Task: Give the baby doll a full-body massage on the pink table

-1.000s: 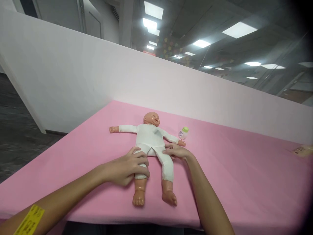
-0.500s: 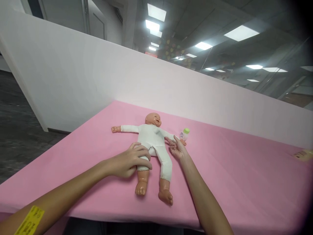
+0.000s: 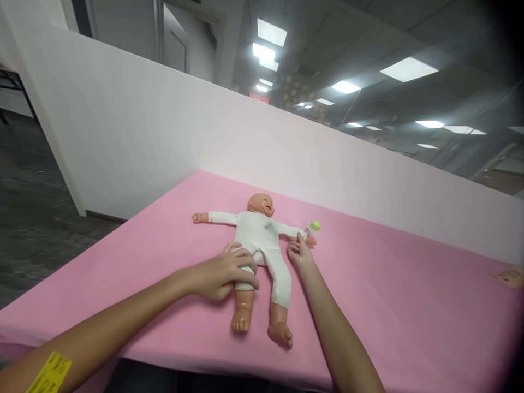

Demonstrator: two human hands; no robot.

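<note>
A baby doll (image 3: 257, 229) with a white cloth body lies on its back on the pink-covered table (image 3: 388, 284). Its arms are spread and its bare feet point toward me. My left hand (image 3: 235, 271) is wrapped over the doll's thigh, on the left side of the view. On the other side, my right hand (image 3: 300, 251) has its fingers curled together against the sleeve of the doll's outstretched arm, near the wrist. Just behind that arm is a small bottle (image 3: 314, 227) with a green cap, partly hidden by the doll's forearm.
A white partition (image 3: 172, 125) rises along the table's far side. At the right edge lies a pale printed item (image 3: 510, 277), blurred. Dark floor (image 3: 36, 180) shows beyond the table on the left.
My right hand's fingers, spread half a second ago, have closed at the doll's sleeve. The left hand stays on the thigh. The whole view has shifted slightly.
</note>
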